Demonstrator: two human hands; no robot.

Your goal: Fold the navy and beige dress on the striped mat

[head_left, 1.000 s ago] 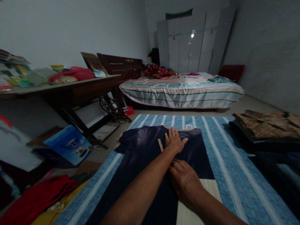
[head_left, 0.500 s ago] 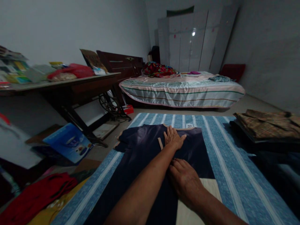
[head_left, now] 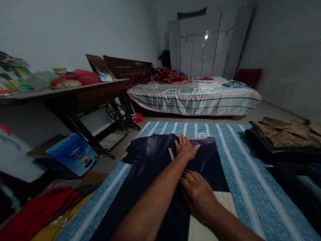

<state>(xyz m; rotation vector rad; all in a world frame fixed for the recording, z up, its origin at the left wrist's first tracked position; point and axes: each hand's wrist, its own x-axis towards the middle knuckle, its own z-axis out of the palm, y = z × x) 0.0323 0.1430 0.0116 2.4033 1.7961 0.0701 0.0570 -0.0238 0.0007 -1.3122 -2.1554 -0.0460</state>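
A dark navy garment (head_left: 150, 164) with tan trim lies spread flat on a blue-and-white striped cloth (head_left: 240, 177). My left hand (head_left: 186, 147) is stretched forward, open, its palm and fingers flat on the garment near the collar edge. My right hand (head_left: 198, 194) rests palm down on the garment nearer to me, fingers extended and together, just beside my left forearm. A pale panel (head_left: 213, 214) of the garment shows under my right wrist.
Folded brown patterned fabric (head_left: 286, 134) sits on a dark stack at the right. Red and yellow cloths (head_left: 42, 211) lie at the lower left, with a blue box (head_left: 74, 157) beyond. A cluttered table (head_left: 70, 90) with a treadle stand is left; a bed (head_left: 195, 95) and wardrobe (head_left: 200, 47) stand behind.
Both hands stay flat on the navy garment; my left hand has drawn back very slightly. The view has shifted a little.
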